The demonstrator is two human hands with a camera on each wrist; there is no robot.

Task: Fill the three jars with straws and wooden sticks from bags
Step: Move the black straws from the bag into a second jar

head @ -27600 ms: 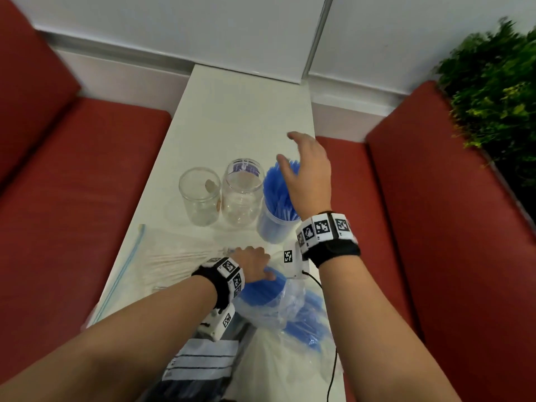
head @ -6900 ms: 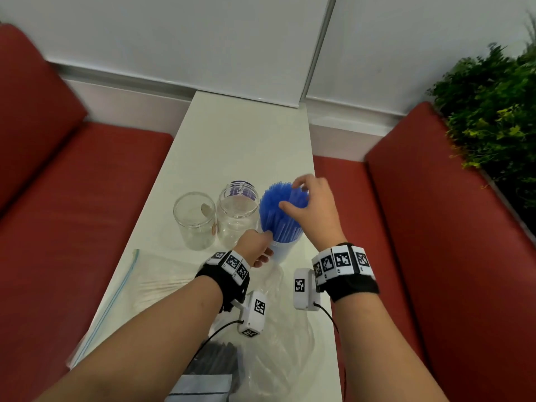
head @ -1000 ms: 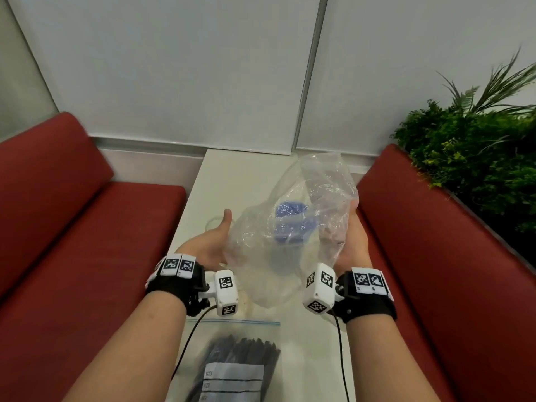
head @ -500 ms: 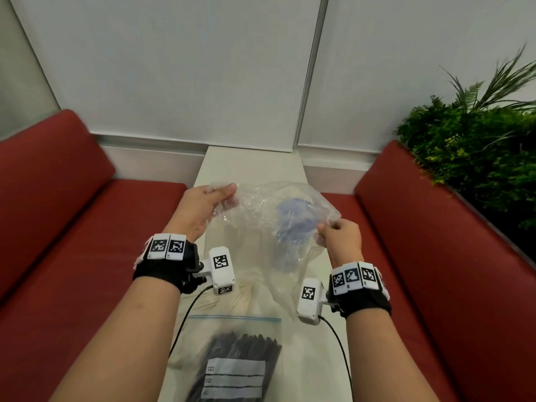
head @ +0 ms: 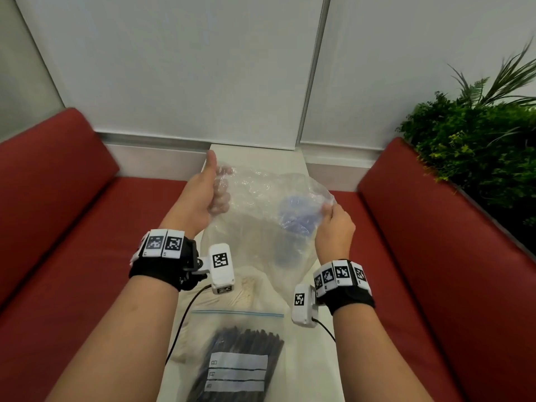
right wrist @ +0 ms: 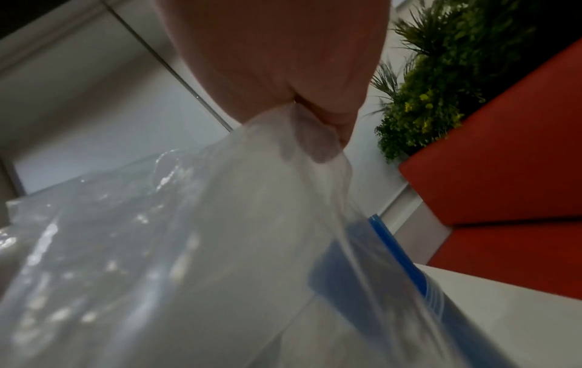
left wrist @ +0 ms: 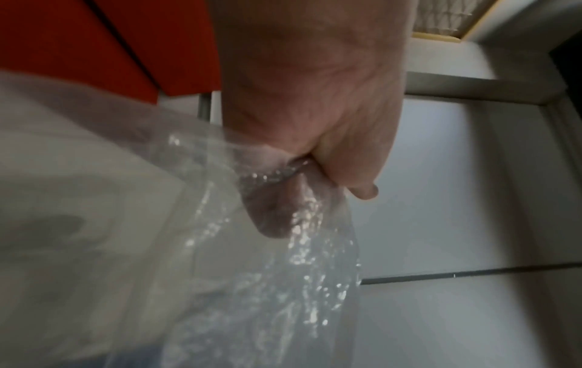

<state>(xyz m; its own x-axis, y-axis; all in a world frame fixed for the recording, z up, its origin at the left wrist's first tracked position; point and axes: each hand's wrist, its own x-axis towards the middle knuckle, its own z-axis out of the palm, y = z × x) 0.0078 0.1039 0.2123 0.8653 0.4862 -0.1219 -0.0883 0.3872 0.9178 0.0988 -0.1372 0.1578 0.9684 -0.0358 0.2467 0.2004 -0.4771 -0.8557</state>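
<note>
An empty clear plastic bag (head: 261, 221) hangs above the white table (head: 313, 358), stretched between both hands. My left hand (head: 213, 190) grips its upper left edge with curled fingers, also seen in the left wrist view where the left hand (left wrist: 302, 174) bunches the clear bag (left wrist: 252, 274). My right hand (head: 332, 219) pinches the right edge; in the right wrist view the right hand (right wrist: 315, 134) holds the bag (right wrist: 189, 249). Through the film shows the jar of blue straws (head: 298, 216), also the blue straws (right wrist: 362, 269). The other jars are hidden behind the bag.
A zip bag of black straws (head: 240, 364) with a white label lies at the table's near end. A bag of wooden sticks (head: 232, 288) lies beyond it. Red benches (head: 72, 227) flank the table. A green plant (head: 475, 146) stands at the right.
Since half a second ago my left hand has risen and turned thumb-up on the bag's edge. The bag stays spread between both hands; a second ago it was held upright and higher.
</note>
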